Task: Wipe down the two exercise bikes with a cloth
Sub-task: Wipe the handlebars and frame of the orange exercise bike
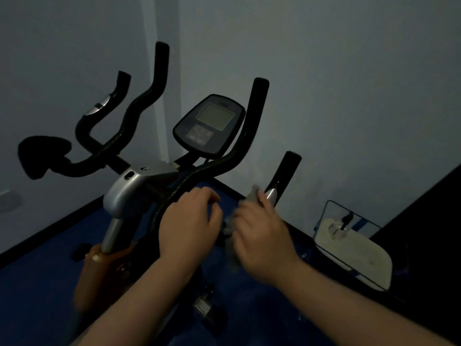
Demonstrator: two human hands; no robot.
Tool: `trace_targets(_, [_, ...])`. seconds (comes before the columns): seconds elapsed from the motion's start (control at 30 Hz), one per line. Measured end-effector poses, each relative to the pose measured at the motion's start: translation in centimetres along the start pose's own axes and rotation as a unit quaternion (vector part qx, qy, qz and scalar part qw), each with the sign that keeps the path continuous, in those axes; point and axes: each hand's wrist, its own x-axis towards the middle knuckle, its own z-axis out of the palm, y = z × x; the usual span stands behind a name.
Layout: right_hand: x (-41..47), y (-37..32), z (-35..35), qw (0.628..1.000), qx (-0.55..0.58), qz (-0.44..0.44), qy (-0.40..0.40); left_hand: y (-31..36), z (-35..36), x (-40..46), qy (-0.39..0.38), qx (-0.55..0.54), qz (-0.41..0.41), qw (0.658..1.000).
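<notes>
While the left hand [189,221] curls around the handlebar [189,181], the right [262,231] clutches the cloth [230,245].

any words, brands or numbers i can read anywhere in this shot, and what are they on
None can be read.
Console on the bike: its screen shows blank, and the button pad below it has marks too dark and blurred to read.
Strip at the console's top edge: maybe a brand, too small to tell.
Handlebars, cloth in the right hand, left hand, white object on the floor: no text visible.
</notes>
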Motion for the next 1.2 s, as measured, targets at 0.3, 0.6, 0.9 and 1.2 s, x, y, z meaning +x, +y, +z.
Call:
trace_targets(0.3, [2.4, 6.1, -0.3, 0.993, 0.002, 0.072, 0.09, 0.2, 0.0, 0.1, -0.013, 0.055, -0.001, 0.998])
trace_targets(0.6, [5.2, 12.4, -2.1, 0.976, -0.127, -0.148, 0.095, 0.4, -0.2, 0.0, 0.003, 0.051, -0.02, 0.998])
trace_targets(0.9, [3.3, 10.2, 0.4, 0.976, -0.057, -0.146, 0.15, 0.5, -0.2, 0.2, 0.01, 0.072, -0.008, 0.997])
trace_targets(1.2, [7.3, 14.3, -1.6, 0.981, -0.002, -0.115, 0.158, 0.3, -0.1, 0.0, 0.011, 0.053, -0.023, 0.998])
